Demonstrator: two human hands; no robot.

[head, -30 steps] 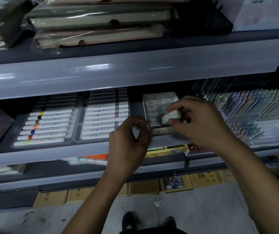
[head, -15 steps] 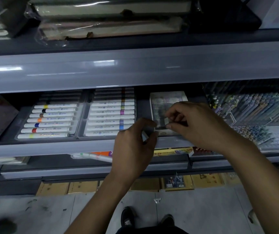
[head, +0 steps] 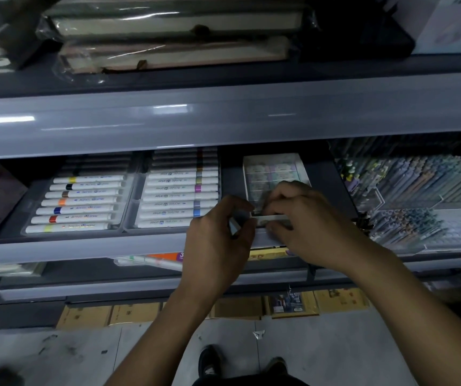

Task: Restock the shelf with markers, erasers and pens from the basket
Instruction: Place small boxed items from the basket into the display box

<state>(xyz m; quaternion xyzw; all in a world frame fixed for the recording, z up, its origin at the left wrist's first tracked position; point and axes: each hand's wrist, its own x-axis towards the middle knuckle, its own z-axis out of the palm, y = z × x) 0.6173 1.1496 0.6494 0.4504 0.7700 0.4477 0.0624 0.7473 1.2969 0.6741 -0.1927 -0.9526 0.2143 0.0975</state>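
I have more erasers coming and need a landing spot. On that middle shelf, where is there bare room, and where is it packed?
Bare dark shelf shows between the right marker tray and the eraser box, and a narrower strip between that box and the pen display. Both marker trays look full. The box's front end is crowded by the left hand and right hand.

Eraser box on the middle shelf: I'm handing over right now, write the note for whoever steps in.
Left hand: pinches a small pale item, likely an eraser, beside the eraser box.
Right hand: fingers at the box's front end, holding an eraser there.
Done: two marker trays look filled; the box's rear rows hold erasers.
Left: seat both erasers. Pens sit right; the basket is out of view.
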